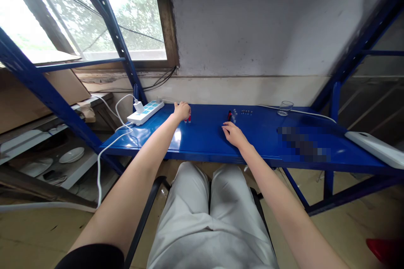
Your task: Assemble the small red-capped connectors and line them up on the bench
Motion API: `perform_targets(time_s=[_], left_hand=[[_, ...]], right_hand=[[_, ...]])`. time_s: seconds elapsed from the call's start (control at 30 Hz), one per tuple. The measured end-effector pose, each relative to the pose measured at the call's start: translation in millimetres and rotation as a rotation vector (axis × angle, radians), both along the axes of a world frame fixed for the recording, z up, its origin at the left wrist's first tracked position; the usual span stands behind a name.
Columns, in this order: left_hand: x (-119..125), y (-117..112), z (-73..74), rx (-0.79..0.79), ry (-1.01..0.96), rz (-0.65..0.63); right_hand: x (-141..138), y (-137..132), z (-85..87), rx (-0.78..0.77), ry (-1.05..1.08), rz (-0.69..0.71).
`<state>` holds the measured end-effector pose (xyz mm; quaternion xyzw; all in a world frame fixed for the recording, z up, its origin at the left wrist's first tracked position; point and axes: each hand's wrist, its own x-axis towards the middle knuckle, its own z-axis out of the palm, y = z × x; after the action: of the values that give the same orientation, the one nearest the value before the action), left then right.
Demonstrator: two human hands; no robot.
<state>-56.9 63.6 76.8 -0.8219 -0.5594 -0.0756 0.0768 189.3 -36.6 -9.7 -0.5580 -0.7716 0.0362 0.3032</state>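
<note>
Blue table (pixel 205 141), bearing the following. Left hand (pixel 182 111): far left-centre, fingers bent down at small red pieces (pixel 187 120); whether they are clamped on these cannot be told. Right hand (pixel 234 133): right of centre, loosely curled, just nearer than a black-and-red item (pixel 229 115); whether its fingertips meet cannot be told. Clear pieces (pixel 234 115): just right of that item. Small pieces in a row (pixel 246 112): farther right. Drinking glass (pixel 285 108): far right. White power strip (pixel 146 112): far left.
</note>
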Motion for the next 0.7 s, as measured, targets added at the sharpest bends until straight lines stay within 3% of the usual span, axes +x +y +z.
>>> perform_targets(time_s=[0.23, 0.33, 0.43, 0.57, 0.7], left_hand=[[0, -1, 3.4, -0.012, -0.043, 0.011], [7, -6, 6.7, 0.080, -0.119, -0.030], [23, -19, 6.2, 0.188, -0.188, -0.161], [58, -40, -10.0, 0.141, -0.161, -0.398], [95, -52, -39.3, 0.058, -0.118, -0.385]], right_hand=[[-1, -2, 1.4, 0.029, -0.038, -0.036], [0, -4, 4.2, 0.073, -0.067, -0.146], [1, -5, 6.4, 0.109, -0.046, -0.306], [5, -3, 4.0, 0.088, -0.018, -0.437], [7, 2, -3.1, 0.048, -0.018, -0.492]])
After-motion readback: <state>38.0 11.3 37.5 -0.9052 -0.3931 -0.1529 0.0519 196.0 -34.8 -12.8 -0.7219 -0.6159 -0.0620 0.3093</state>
